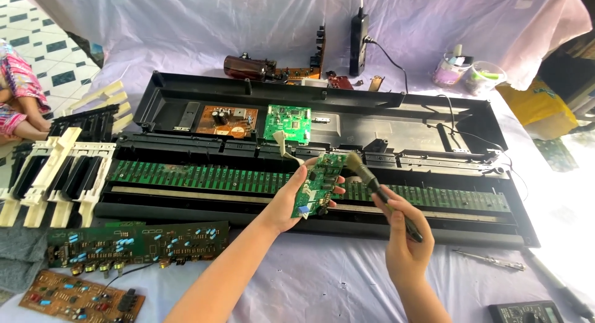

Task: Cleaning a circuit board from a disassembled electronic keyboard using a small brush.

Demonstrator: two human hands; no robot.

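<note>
Looking down from head height, two bare arms reach over an opened electronic keyboard case [434,106] lying on a pale lilac cloth [310,279]. The left hand [291,202] is closed around the edge of a small green circuit board [321,183], thumb on the near face and fingers curled behind it, holding the board tilted up above the long green contact strip [198,176] that runs the length of the case. The right hand [404,236] is wrapped in a fist around the dark handle of a brush [375,187], whose pale bristle tip touches the upper right corner of the small board. A cream ribbon cable [284,144] curls up just behind the board. Deeper in the case sit a brown circuit board [226,120] and, beside it, a second green board [287,122]. To the left, detached white and black piano keys [56,174] lie in blocks. Near the bottom left lie a long green board studded with blue parts [136,241] and a brown board [80,296]. A screwdriver [489,260] lies on the cloth to the right, and a multimeter [527,312] sits at the bottom right edge. At the far left, another person's patterned sleeve [18,81] shows.
</note>
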